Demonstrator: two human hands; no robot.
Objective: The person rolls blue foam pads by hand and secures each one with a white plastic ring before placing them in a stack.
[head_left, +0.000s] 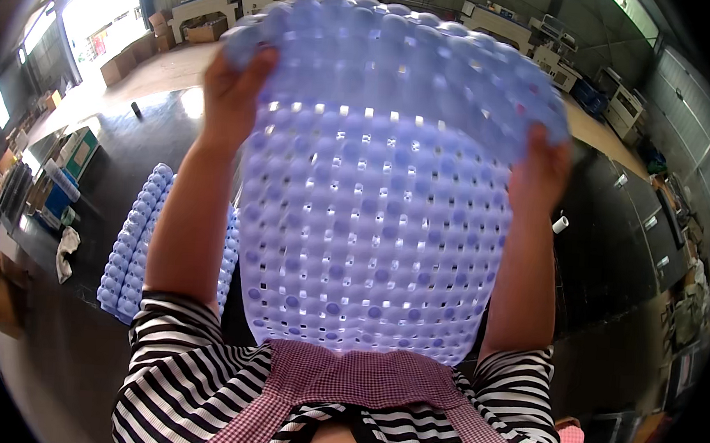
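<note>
A translucent blue-violet bath mat, bubbly and pierced with rows of small square holes, hangs upright in front of me. My left hand grips its upper left edge, and my right hand grips the right edge a little lower. The mat's top part folds over toward me, and its lower end reaches down to my checked apron. Fingers of both hands are partly hidden by the mat; the right hand is slightly blurred. Left of my left forearm, rolled or stacked mats of the same bubbly kind lie on the dark table.
The dark table spreads out on both sides. On it are a small white roll at right and a small black cylinder at far left. Boxes and a white cloth sit along the left edge. Machines stand at the back.
</note>
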